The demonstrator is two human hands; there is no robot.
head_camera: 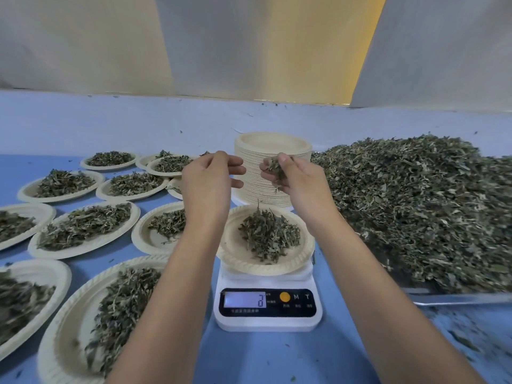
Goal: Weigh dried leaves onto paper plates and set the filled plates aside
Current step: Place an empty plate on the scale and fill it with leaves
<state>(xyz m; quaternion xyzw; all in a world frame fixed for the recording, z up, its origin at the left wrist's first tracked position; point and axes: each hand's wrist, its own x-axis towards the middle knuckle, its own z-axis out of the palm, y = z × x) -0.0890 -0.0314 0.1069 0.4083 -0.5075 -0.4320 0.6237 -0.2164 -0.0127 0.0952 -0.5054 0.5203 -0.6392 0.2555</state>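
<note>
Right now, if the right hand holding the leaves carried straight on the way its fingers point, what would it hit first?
Probably the left hand: the right hand, pinching dried leaves, points its fingers leftward at it across a small gap. Depth is unclear from one view.

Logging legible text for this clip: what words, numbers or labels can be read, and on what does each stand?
"M": white letter on the black panel of the scale, right of the orange button.
"T": white letter right of the M.
"3", or possibly "2": lone blurred digit on the display.
Small print under the display and buttons: too small to read.
Paper plates: no print visible.
</note>
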